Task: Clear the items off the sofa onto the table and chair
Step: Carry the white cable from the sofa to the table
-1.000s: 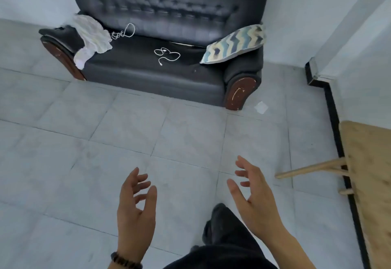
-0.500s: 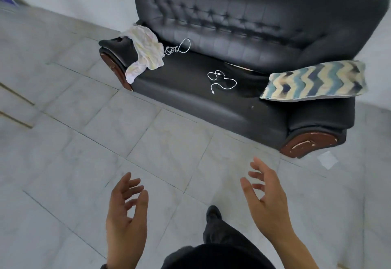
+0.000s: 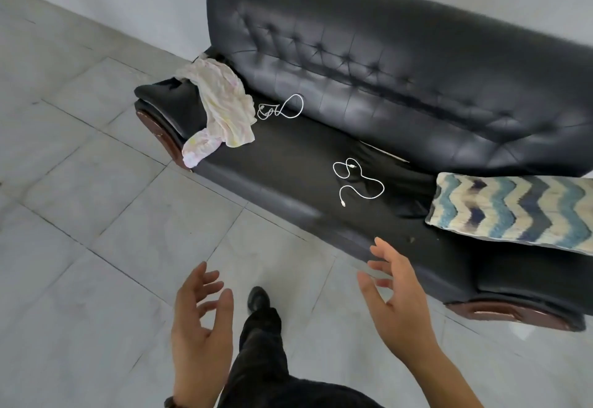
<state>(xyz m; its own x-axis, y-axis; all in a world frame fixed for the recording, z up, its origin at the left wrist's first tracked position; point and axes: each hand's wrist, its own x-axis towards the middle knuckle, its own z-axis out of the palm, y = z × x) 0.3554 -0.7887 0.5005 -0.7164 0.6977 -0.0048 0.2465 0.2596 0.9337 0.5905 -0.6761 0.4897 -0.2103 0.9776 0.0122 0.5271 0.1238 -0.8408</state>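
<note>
Head view, black tufted leather sofa (image 3: 401, 64) filled the upper right, pale crumpled cloth (image 3: 221, 106) lay over its armrest, looped white cable (image 3: 268, 111) beside it, second white cable (image 3: 349, 163) mid-seat, chevron-patterned cushion (image 3: 513, 212) at right edge, left hand (image 3: 200, 327) and right hand (image 3: 401, 308) were spread wide, empty, bottom centre.

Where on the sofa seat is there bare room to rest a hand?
Bare seat lies between the coiled cable and the loose cable, and along the front edge below the loose cable. Crowded: the armrest end, where the cloth drapes beside the coiled cable.
</note>
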